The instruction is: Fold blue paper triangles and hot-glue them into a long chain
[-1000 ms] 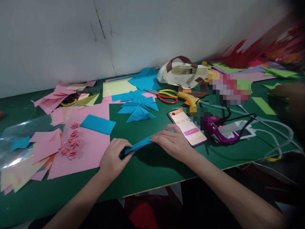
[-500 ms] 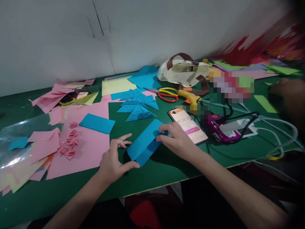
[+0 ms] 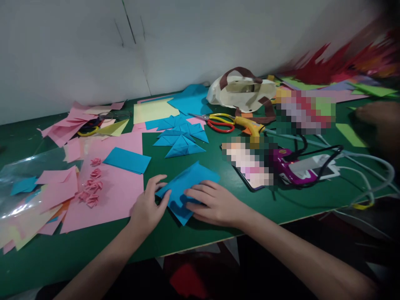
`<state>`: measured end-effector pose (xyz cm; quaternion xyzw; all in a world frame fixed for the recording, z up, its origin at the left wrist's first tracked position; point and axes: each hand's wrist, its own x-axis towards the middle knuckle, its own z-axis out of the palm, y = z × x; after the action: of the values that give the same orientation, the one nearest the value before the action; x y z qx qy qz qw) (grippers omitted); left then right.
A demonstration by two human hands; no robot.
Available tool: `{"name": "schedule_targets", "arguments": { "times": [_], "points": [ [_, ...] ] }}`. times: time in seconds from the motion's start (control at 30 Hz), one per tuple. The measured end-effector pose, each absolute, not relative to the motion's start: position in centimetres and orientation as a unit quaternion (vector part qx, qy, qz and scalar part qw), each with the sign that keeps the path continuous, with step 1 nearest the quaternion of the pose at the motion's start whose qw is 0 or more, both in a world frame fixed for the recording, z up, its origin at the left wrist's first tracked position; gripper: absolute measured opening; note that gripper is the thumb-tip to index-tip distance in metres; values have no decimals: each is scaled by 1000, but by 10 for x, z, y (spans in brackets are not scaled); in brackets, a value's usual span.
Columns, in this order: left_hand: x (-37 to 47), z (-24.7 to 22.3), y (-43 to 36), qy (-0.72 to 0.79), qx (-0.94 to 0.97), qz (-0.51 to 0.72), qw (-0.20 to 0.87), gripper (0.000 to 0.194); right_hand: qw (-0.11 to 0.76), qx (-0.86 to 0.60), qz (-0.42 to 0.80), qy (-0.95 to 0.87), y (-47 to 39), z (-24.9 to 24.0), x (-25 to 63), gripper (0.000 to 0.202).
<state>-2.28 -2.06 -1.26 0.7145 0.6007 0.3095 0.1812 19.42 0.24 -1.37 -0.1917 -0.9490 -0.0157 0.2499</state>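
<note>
My left hand (image 3: 149, 208) pinches the left corner of a folded blue paper (image 3: 183, 185) at the near middle of the green table (image 3: 178, 239). My right hand (image 3: 217, 204) lies over its right side, fingers bent; whether they grip, I cannot tell. Folded blue triangles (image 3: 184, 148) lie beyond; a phone (image 3: 246, 166) sits right.

Blue paper (image 3: 178, 185), slanted, apparently part-folded, over green table (image 3: 46, 266).

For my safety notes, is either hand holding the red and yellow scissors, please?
No, the scissors lie beside the yellow glue gun, while the left hand and right hand touch a folded blue paper.
</note>
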Motion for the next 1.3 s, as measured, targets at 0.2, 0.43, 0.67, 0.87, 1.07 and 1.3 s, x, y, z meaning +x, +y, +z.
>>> {"name": "schedule_targets", "arguments": {
  "times": [0.2, 0.43, 0.67, 0.87, 1.07, 1.3],
  "points": [
    [-24, -11, -21, 614, 709, 299, 177, 34, 232, -270, 113, -928, -3, -21, 181, 23],
    [-22, -14, -25, 584, 683, 360, 252, 45, 264, -438, 278, -813, 1, -18, 173, 18],
    [-22, -17, -25, 560, 666, 368, 327, 48, 283, -510, 256, -771, 2, -24, 167, 19],
    [-20, -11, -20, 579, 669, 339, 319, 39, 266, -528, 188, -784, 4, -25, 165, 17],
    [-17, -5, -19, 623, 653, 312, 298, 38, 237, -547, 180, -782, 10, -21, 165, 21],
    [-16, -6, -18, 602, 654, 327, 321, 36, 249, -552, 192, -772, 11, -21, 165, 18]
  ]
}}
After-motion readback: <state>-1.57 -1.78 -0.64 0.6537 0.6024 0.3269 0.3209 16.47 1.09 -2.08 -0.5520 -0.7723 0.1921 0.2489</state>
